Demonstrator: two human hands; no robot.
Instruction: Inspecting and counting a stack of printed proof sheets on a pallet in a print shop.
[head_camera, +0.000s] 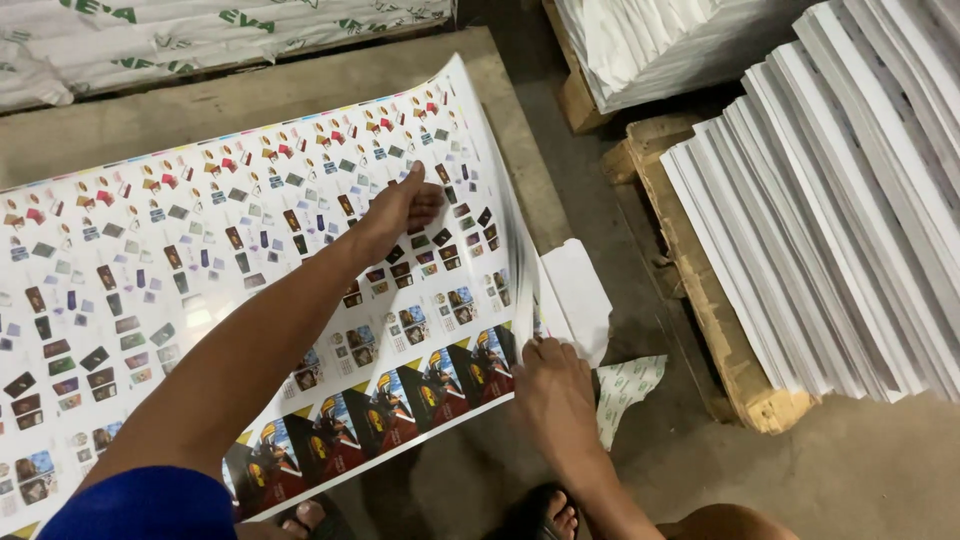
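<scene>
A large glossy printed sheet (200, 260), covered with rows of small coloured pictures, lies on a low stack and curls up at its right edge. My left hand (400, 212) presses on the sheet near that right edge, thumb up and fingers curled. My right hand (553, 385) grips the sheet's lower right corner, fingers under the edge. More sheet edges show beneath the lifted corner.
A wooden pallet (700, 290) at the right carries tall piles of white paper (830, 190). Another wrapped paper pile (660, 40) stands at the back, and wrapped bundles (150, 40) lie top left. Paper scraps (620, 385) lie on the concrete floor. My sandalled feet (545, 515) are below.
</scene>
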